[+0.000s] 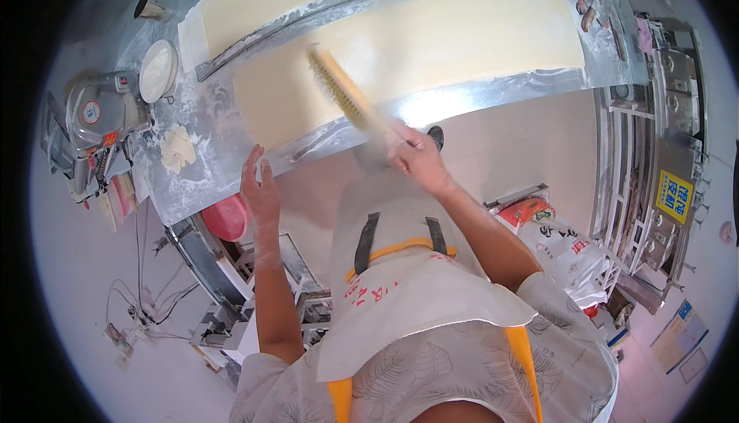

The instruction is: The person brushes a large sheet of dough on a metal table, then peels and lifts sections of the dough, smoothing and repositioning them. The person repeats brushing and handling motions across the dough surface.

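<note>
My right hand is closed around the handle of a long bristle brush, blurred at the grip. Its bristles face left, and it is held up over the near edge of a pale, flat dough sheet. Whether the bristles touch the dough I cannot tell. At the table's front edge, beside the sheet's left end, my left hand holds nothing, its floury fingers stretched out and apart. A second dough sheet lies farther back, with a long dark bar between the two.
Flour dusts the metal table. On its left are a crumpled dough scrap, a white dish, a metal cup and a machine. Small tools lie at the far right. Below stand a pink basin and a white sack.
</note>
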The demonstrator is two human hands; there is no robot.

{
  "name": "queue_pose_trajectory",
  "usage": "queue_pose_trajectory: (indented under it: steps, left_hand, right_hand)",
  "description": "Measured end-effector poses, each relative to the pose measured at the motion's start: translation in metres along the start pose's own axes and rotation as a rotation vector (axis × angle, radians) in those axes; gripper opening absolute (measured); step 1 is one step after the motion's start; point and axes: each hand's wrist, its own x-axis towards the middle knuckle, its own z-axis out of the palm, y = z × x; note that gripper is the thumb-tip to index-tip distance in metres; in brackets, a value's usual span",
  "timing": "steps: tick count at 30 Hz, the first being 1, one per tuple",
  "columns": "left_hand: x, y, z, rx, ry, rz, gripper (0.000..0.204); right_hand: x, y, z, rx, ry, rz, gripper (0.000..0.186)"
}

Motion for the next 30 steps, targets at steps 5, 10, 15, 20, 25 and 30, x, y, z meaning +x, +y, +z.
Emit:
queue_pose_trajectory:
  steps: [5,10,15,20,25,30]
  left_hand:
    - [0.002,-0.017,-0.015,-0.053,-0.008,-0.045,0.034]
    - [-0.002,-0.025,-0.017,-0.068,-0.03,-0.05,0.035]
    - [-0.005,0.0,0.0,-0.044,-0.072,-0.057,0.036]
    - [-0.025,0.016,0.009,-0.048,-0.046,-0.12,0.036]
    - [-0.037,0.027,0.015,0.001,-0.045,-0.087,0.036]
    - [-0.058,0.039,0.014,0.006,0.033,-0.136,0.034]
  right_hand:
    - [-0.028,0.025,-0.113,0.302,0.26,0.096,0.056]
    - [-0.091,-0.005,-0.212,0.241,0.601,-0.101,0.053]
    - [-0.063,0.033,-0.227,-0.614,0.903,-0.291,0.051]
    - [-0.063,0.045,-0.083,-0.998,0.517,-0.087,0.049]
    - [-0.053,0.053,-0.094,-0.45,0.357,-0.325,0.056]
    - [-0.075,0.044,-0.241,0.087,0.475,0.05,0.052]
